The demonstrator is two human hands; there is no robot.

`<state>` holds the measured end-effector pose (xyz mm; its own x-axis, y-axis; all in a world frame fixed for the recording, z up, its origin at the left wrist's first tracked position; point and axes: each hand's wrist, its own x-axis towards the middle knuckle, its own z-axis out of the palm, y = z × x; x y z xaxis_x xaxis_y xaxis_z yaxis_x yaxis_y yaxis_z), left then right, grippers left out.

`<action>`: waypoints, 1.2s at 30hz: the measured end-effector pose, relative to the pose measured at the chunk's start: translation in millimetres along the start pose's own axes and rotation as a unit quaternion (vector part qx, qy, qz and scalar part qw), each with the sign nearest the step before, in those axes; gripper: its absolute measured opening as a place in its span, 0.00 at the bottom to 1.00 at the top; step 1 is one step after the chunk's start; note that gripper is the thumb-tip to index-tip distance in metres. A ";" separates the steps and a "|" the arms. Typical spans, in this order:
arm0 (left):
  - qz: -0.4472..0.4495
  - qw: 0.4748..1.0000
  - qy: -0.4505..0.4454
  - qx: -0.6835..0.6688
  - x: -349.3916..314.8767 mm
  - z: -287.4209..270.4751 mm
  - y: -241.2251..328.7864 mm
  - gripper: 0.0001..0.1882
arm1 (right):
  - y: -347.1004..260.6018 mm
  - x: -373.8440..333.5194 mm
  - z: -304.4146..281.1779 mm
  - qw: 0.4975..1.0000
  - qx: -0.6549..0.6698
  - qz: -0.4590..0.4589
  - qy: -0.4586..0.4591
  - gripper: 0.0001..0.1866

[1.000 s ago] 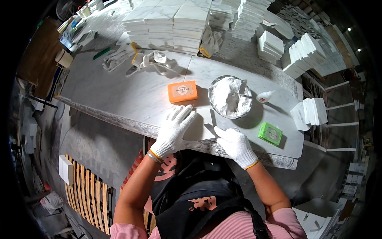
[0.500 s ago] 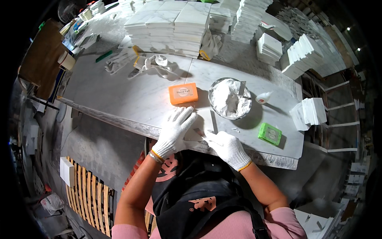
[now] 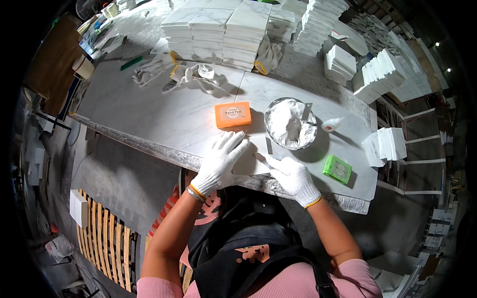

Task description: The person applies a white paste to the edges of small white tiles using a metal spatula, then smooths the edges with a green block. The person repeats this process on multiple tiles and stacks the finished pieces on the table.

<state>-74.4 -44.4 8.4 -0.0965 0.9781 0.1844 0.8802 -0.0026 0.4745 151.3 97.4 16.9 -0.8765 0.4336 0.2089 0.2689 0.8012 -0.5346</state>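
My left hand (image 3: 222, 160), in a white knit glove, lies with its fingers stretched out along the left side of a white marble tile (image 3: 247, 162) at the table's near edge. Gloved the same way, my right hand (image 3: 293, 180) is closed around a small putty knife (image 3: 259, 158). Its metal blade is over the tile; the handle is mostly hidden by my fingers. Beyond my hands, a metal bowl (image 3: 268, 130) holds white paste (image 3: 288, 121), with another flat metal blade (image 3: 306, 110) standing in it. An orange hand pad (image 3: 232, 115) sits just past my left fingertips.
A green hand pad (image 3: 337, 169) and a small white squeeze bottle (image 3: 332, 124) lie to the right. Loose work gloves (image 3: 198, 74) rest farther back, before stacked marble tiles (image 3: 213, 37). More tiles (image 3: 385, 146) stand by the right edge. A slatted wooden pallet (image 3: 105, 241) is on the floor at left.
My right hand has moved slightly right and away from me, taking the putty knife across the tile. My left hand stays on the tile. The whole view has shifted a little.
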 end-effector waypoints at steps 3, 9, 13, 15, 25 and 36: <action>0.000 1.000 0.007 -0.002 -1.4 1.1 -0.8 0.52 | -2.6 1.0 0.6 1.000 0.004 -0.002 -0.003 0.18; 0.003 1.000 0.012 -0.004 0.2 0.5 -0.7 0.53 | -4.9 -1.4 -11.9 1.000 0.005 0.013 -0.010 0.19; 0.001 1.000 0.017 -0.002 -1.1 3.6 -2.6 0.52 | -26.8 3.0 -7.5 0.998 -0.023 0.032 -0.042 0.18; 0.003 1.000 0.019 0.000 -1.4 3.4 -3.0 0.52 | -23.0 2.6 -3.3 0.999 -0.020 -0.015 -0.036 0.18; 0.000 1.000 0.016 0.003 -1.9 5.4 -3.5 0.51 | -30.8 0.8 4.5 0.998 -0.037 -0.024 -0.047 0.19; 0.011 1.000 0.020 0.005 -1.0 5.2 -3.4 0.51 | -38.3 -2.8 1.0 0.996 -0.024 -0.049 -0.075 0.17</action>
<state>-74.9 -44.4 2.2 -0.0961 0.9685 0.2296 0.8865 -0.0216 0.4622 143.1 65.1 36.1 -0.9487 0.2877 0.1312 0.1942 0.8576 -0.4763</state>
